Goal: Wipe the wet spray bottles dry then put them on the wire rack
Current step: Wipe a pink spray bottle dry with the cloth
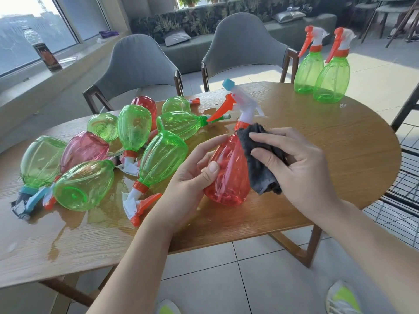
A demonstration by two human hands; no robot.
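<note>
A red translucent spray bottle (229,173) with a white head and orange trigger stands tilted near the table's front edge. My left hand (195,171) grips its body from the left, thumb across the front. My right hand (297,164) holds a dark grey cloth (258,159) pressed against the bottle's right side and shoulder. Several wet green and pink spray bottles (158,159) lie on their sides at the left of the table. Two green bottles (322,71) stand upright on the table's far right. The black wire rack (405,193) is at the right edge, beside the table.
The wooden table (340,155) has puddles of water (74,220) around the lying bottles. Two grey chairs (244,48) stand behind it. A clear bottle (43,48) stands on the windowsill at far left. My shoes (342,298) show on the tiled floor.
</note>
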